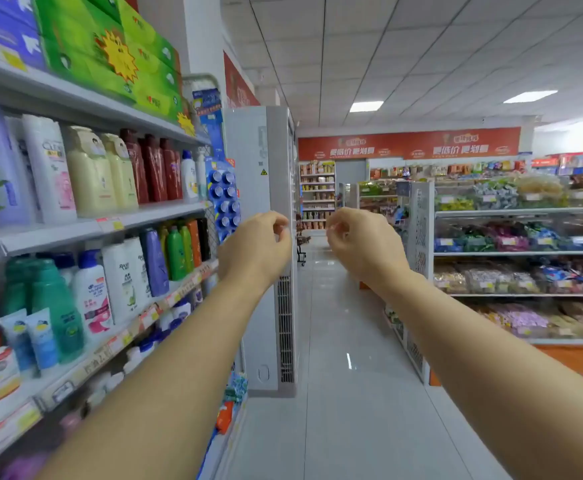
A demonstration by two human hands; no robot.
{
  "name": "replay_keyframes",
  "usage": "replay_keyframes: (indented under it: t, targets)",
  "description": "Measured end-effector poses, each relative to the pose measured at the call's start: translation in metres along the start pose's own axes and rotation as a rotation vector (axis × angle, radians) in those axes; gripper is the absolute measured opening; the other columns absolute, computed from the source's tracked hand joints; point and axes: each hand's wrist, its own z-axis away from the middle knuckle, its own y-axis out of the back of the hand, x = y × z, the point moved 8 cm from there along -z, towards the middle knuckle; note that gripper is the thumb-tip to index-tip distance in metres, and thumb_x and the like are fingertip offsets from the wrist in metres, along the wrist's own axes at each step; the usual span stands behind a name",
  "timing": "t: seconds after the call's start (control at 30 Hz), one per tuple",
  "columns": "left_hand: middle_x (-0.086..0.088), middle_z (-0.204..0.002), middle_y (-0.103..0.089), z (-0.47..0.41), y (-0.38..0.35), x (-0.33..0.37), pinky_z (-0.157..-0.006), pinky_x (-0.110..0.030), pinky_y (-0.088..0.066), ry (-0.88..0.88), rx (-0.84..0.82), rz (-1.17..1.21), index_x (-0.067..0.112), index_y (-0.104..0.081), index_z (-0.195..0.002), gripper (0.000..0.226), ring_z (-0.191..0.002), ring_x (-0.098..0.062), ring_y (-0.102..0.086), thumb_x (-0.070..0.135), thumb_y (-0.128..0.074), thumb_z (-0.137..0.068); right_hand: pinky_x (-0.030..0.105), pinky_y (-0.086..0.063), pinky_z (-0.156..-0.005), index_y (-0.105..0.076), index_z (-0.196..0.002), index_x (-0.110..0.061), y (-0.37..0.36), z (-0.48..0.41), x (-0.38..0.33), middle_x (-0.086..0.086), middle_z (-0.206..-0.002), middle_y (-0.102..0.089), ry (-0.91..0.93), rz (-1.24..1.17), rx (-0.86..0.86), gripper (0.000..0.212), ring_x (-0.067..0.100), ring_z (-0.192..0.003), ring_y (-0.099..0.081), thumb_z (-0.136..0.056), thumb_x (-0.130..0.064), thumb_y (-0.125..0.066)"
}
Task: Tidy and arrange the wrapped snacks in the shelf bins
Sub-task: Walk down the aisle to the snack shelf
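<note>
Bottle shelves (58,233) line the aisle's (345,341) left, snack bins (522,252) its right, a cabinet (252,150) behind the bottles.

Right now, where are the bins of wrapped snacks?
In the head view, the snack bins line the right side of the aisle, just past the right hand, opposite the shampoo bottles on the left.

red wall banner (408,144), 更低价 更划算
</note>
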Motion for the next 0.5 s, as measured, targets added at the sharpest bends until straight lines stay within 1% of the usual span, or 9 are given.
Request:
replay_keyframes:
  t: [0.07, 0.17, 0.23, 0.33, 0.4, 0.5]
  targets:
    - [0.010, -0.110, -0.065, 0.009, -0.027, -0.013, -0.084, -0.036, -0.050, 0.036, -0.056, -0.029, 0.031, -0.062, -0.112, 0.026, -0.100, -0.018, -0.060, 0.030, -0.046, -0.093, 0.033, -0.051, -0.078, -0.066, -0.110, -0.021, -0.018, 0.012, 0.017, -0.002, -0.104, -0.068, -0.044, 0.011, -0.037, 0.025, 0.019, -0.097, -0.062, -0.089, -0.025, -0.054]
    - [0.011, -0.108, -0.065, 0.038, -0.082, -0.043, -0.085, -0.035, -0.049, 0.111, -0.176, -0.004, 0.030, -0.063, -0.112, 0.025, -0.098, -0.017, -0.060, 0.029, -0.047, -0.092, 0.029, -0.046, -0.074, -0.066, -0.110, -0.021, -0.055, 0.044, 0.054, -0.003, -0.103, -0.069, -0.140, 0.048, -0.135, 0.025, 0.018, -0.096, -0.061, -0.090, -0.026, -0.053]
    - [0.011, -0.107, -0.066, 0.061, -0.123, -0.062, -0.084, -0.034, -0.050, 0.142, -0.262, 0.027, 0.030, -0.063, -0.111, 0.025, -0.097, -0.016, -0.061, 0.029, -0.048, -0.092, 0.030, -0.047, -0.077, -0.066, -0.110, -0.022, -0.079, 0.070, 0.082, -0.005, -0.101, -0.069, -0.210, 0.066, -0.190, 0.025, 0.018, -0.097, -0.061, -0.089, -0.027, -0.053]
    - [0.012, -0.105, -0.066, 0.093, -0.176, -0.083, -0.087, -0.036, -0.050, 0.187, -0.373, 0.061, 0.031, -0.064, -0.110, 0.025, -0.098, -0.017, -0.061, 0.030, -0.049, -0.090, 0.034, -0.050, -0.080, -0.066, -0.108, -0.023, -0.110, 0.108, 0.124, -0.006, -0.097, -0.068, -0.312, 0.084, -0.265, 0.024, 0.018, -0.097, -0.061, -0.088, -0.028, -0.054]
    - [0.012, -0.105, -0.066, 0.110, -0.205, -0.089, -0.087, -0.036, -0.050, 0.192, -0.431, 0.072, 0.031, -0.064, -0.110, 0.025, -0.099, -0.016, -0.060, 0.030, -0.049, -0.090, 0.033, -0.050, -0.078, -0.066, -0.108, -0.022, -0.125, 0.134, 0.149, -0.006, -0.095, -0.068, -0.379, 0.089, -0.309, 0.024, 0.018, -0.095, -0.060, -0.088, -0.027, -0.055]
    - [0.012, -0.101, -0.066, 0.127, -0.245, -0.093, -0.085, -0.033, -0.049, 0.184, -0.502, 0.110, 0.030, -0.065, -0.110, 0.025, -0.097, -0.016, -0.060, 0.028, -0.050, -0.091, 0.031, -0.048, -0.075, -0.067, -0.107, -0.020, -0.139, 0.165, 0.185, -0.004, -0.094, -0.068, -0.474, 0.089, -0.334, 0.022, 0.019, -0.093, -0.060, -0.088, -0.025, -0.056]
